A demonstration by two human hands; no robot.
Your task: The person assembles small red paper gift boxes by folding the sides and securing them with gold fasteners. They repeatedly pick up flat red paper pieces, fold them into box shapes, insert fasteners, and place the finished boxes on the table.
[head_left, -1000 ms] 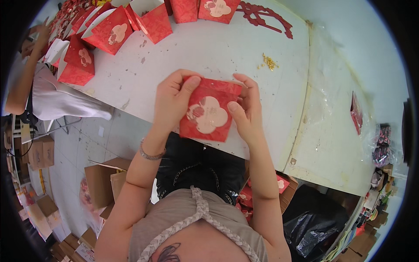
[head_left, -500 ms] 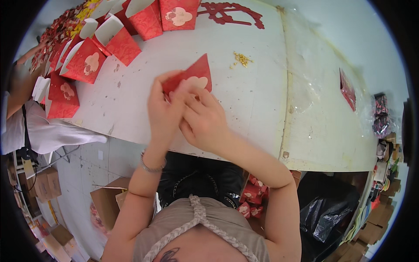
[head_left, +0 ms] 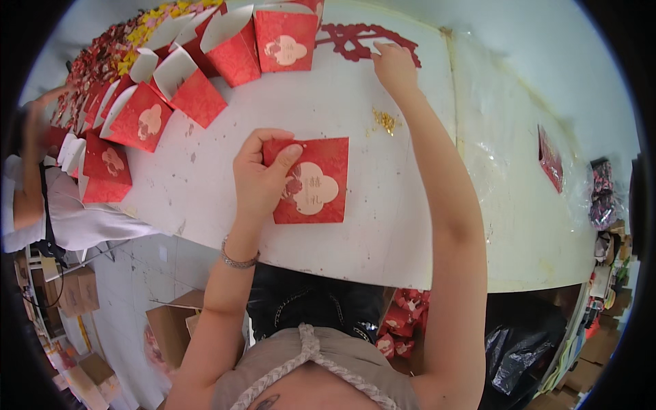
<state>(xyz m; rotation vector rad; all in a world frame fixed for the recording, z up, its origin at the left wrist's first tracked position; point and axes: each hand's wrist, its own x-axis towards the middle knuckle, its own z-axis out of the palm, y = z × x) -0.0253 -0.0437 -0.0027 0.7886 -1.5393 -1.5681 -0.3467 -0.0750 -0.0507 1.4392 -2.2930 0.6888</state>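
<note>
Nearest to the body, below the red box (head_left: 313, 186), runs the front edge of the white table (head_left: 389, 212). The red box is held by the left hand (head_left: 258, 179), with the thumb on its printed face and the other fingers partly behind; whether it touches the table, I cannot tell. Between the box and this edge there is a strip of tabletop, so a lowering would need some care there.

To the right of the box, white surface gives good room for the forearm. Beyond the box, on its upper right, lie small gold pieces (head_left: 387, 121), near the right forearm. Farther past them, the right hand (head_left: 396, 67) is extended at the dark red cut-out strips (head_left: 348, 42), fingers partly bent; I cannot tell if it pinches one.

The step seems to be picking up a strip. The next move probably calls for a light grip and a lift over the gold pieces. On the upper left of the box, open red boxes (head_left: 236, 58) limit the room.
</note>
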